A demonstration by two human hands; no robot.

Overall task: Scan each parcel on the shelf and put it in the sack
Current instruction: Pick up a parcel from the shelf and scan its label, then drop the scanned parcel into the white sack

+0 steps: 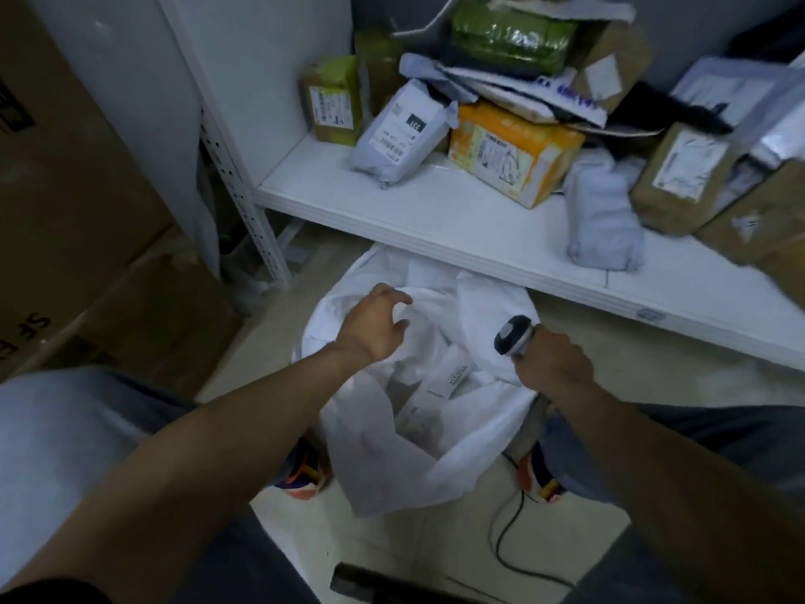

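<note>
The left hand (374, 324) is over the far rim of the open sack (344, 438) on the floor under the shelf (435, 211), fingers loosely curled and holding nothing, while the right hand (551, 364) grips the scanner (512, 335) just beside the sack's mouth. With a few labelled parcels lying in the sack and many more piled on the shelf, this looks like the gap between one drop and the next pick. The next move probably calls for the empty hand to reach up for a near parcel, such as the grey mailer (400, 137), and turn its label to the scanner.
</note>
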